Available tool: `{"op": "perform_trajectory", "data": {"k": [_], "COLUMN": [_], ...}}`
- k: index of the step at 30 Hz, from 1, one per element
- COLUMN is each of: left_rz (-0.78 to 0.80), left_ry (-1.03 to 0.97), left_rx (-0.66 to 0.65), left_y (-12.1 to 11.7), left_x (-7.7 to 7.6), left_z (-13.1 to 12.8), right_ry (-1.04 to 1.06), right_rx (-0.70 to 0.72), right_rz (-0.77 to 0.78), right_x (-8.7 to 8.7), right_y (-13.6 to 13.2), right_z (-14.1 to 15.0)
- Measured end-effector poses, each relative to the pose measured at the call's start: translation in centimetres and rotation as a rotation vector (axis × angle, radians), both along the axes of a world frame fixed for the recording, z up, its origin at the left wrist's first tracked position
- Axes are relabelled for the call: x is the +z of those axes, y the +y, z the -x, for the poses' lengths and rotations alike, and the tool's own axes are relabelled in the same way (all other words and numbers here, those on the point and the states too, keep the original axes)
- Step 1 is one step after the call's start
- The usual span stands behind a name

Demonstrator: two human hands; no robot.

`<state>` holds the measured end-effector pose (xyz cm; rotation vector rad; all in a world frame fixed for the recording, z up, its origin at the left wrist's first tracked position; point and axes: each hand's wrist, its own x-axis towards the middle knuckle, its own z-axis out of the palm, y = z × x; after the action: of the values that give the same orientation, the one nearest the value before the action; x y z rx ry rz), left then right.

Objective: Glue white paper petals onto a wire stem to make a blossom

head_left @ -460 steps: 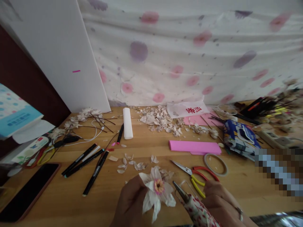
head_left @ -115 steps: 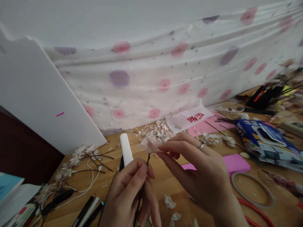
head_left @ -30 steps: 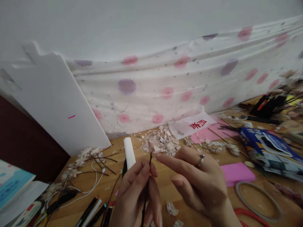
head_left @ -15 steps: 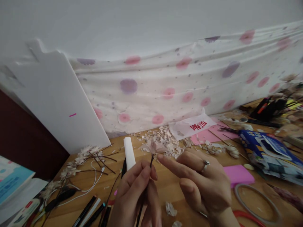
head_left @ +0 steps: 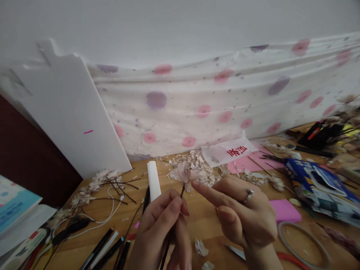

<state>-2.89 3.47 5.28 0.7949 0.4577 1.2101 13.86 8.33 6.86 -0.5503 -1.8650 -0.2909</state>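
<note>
My left hand pinches the thin dark stem of a small pale pink paper flower, holding it upright above the wooden table. My right hand, with a ring on one finger, hovers right of the flower. Its index finger is stretched out, the tip touching the flower's base; the other fingers curl loosely. Behind the flower lies a heap of pale petal scraps.
A white paper roll lies left of the flower. Finished stemmed flowers and black markers are at left. Pink paper, a tape ring, a blue packet and scissors are at right. A white board leans at the back.
The flower has shifted slightly right and up in my left hand. My right index finger stays at the flower's base, and the view has tilted a little.
</note>
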Motion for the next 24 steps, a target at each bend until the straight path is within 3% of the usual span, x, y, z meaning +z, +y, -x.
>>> {"op": "perform_trajectory", "data": {"k": [15, 24], "left_rz": [0.155, 0.163], "left_ry": [0.192, 0.138], "left_rx": [0.095, -0.012], "left_y": [-1.0, -0.6], "left_x": [0.6, 1.6], "left_z": [0.2, 0.7], "right_ry": [0.017, 0.045], "right_rx": [0.008, 0.063], "right_rz": [0.076, 0.061], "right_x": [-0.5, -0.4], "right_y": [-0.4, -0.4], "right_z": [-0.2, -0.1]}}
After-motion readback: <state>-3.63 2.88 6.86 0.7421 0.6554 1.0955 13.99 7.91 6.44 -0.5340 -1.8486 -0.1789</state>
